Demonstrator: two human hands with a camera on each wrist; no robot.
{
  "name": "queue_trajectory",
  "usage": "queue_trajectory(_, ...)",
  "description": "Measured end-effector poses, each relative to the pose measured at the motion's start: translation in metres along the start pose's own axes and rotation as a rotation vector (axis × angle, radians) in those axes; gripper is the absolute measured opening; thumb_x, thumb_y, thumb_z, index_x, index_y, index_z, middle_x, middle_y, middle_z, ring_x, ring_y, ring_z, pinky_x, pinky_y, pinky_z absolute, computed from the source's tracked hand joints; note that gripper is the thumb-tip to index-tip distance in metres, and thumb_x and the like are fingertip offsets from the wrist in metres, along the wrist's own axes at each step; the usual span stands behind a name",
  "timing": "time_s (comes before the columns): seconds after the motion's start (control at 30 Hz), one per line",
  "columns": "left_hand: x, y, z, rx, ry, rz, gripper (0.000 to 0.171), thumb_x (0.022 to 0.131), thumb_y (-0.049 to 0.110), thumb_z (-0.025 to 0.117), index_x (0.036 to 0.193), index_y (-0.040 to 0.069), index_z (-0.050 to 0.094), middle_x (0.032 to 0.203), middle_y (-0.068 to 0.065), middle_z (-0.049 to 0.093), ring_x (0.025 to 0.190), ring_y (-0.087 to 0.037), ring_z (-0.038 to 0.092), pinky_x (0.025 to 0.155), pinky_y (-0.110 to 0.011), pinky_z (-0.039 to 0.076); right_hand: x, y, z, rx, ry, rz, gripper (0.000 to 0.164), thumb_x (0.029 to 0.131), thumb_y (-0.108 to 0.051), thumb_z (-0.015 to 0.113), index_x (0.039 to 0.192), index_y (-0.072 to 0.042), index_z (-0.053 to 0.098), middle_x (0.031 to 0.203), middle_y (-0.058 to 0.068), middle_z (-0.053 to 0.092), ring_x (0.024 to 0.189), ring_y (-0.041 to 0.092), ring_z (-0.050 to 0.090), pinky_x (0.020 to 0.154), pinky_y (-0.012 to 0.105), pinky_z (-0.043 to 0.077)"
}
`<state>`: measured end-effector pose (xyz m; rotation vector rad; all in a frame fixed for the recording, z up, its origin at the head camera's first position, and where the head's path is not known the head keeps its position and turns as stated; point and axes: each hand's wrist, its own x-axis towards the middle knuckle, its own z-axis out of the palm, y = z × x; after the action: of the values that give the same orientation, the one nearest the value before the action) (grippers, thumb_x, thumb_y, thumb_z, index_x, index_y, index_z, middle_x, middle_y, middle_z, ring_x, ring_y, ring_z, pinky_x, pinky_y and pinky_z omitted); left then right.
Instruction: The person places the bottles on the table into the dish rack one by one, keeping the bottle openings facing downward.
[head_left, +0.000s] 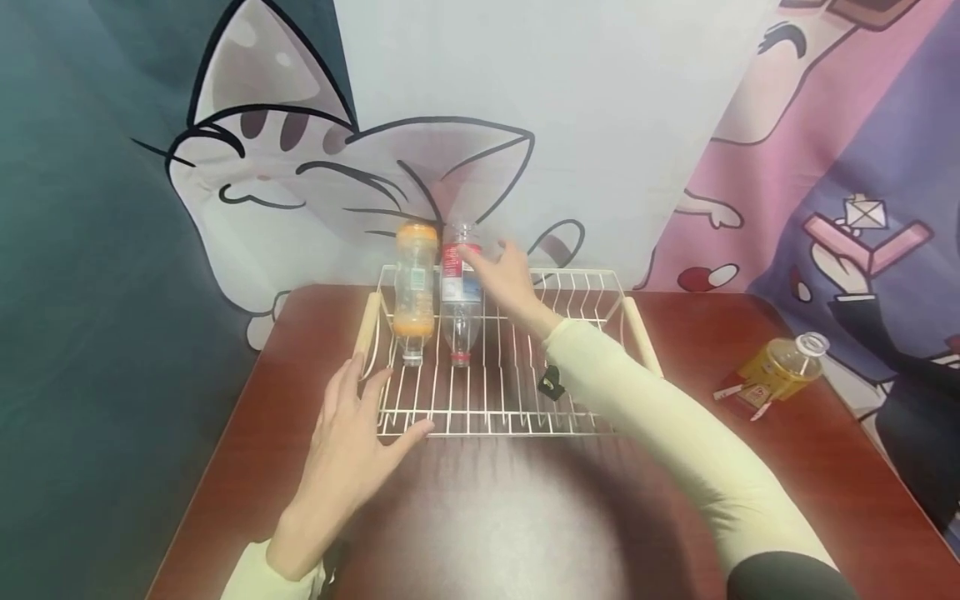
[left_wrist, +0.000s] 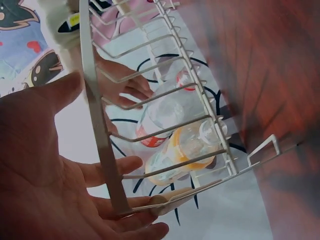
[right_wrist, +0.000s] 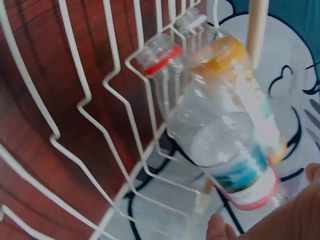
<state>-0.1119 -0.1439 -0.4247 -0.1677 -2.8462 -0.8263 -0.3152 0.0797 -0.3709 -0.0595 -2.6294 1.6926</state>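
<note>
A clear plastic bottle [head_left: 460, 292] with a red, white and blue label lies tilted in the white wire rack [head_left: 517, 412], its red-ringed neck pointing down and towards me. Left of it rests another clear bottle [head_left: 415, 279] with orange bands, neck the same way. My right hand [head_left: 513, 279] is at the base end of the red-labelled bottle [right_wrist: 235, 160], thumb and fingers spread apart; a gap shows in the right wrist view. My left hand [head_left: 348, 442] is spread at the rack's front left corner, its fingers around the rim [left_wrist: 97, 125] without a visible grip.
A yellow-labelled bottle [head_left: 780, 371] stands tilted in view on the brown table [head_left: 690, 333], right of the rack. Wooden handles [head_left: 642, 337] flank the rack. Behind the table hangs a cloth with cartoon cats [head_left: 255, 200].
</note>
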Motion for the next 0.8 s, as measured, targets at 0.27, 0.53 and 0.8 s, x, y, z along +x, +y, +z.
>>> queue_trajectory(0.27, 0.009, 0.001, -0.011, -0.004, 0.049, 0.04, 0.076, 0.101, 0.05, 0.079, 0.157, 0.005, 0.056, 0.175, -0.028, 0.031, 0.159, -0.05, 0.031, 0.113, -0.081, 0.041, -0.016, -0.021, -0.047, -0.118, -0.062, -0.009, 0.091, 0.109, -0.054, 0.061, 0.171, 0.004, 0.028, 0.167, 0.031, 0.045, 0.152, 0.045, 0.048, 0.126, 0.058, 0.042)
queue_trajectory(0.53, 0.014, 0.002, -0.011, 0.005, 0.051, 0.05, 0.072, 0.102, 0.044, 0.079, 0.156, 0.004, 0.055, 0.175, -0.028, 0.03, 0.16, -0.051, 0.03, 0.112, -0.081, 0.04, -0.035, -0.015, -0.091, -0.165, -0.145, -0.051, 0.088, 0.109, -0.048, 0.064, 0.173, 0.001, 0.027, 0.175, 0.025, 0.036, 0.159, 0.043, 0.04, 0.131, 0.058, 0.034)
queue_trajectory(0.8, 0.019, -0.004, -0.007, 0.007, -0.01, 0.063, 0.084, 0.102, 0.056, 0.075, 0.164, 0.005, 0.048, 0.18, -0.027, 0.02, 0.167, -0.049, 0.017, 0.121, -0.081, 0.031, -0.073, 0.008, -0.144, -0.175, -0.193, -0.056, 0.083, 0.112, -0.044, 0.062, 0.175, -0.005, 0.025, 0.178, 0.023, 0.032, 0.164, 0.044, 0.033, 0.133, 0.062, 0.028)
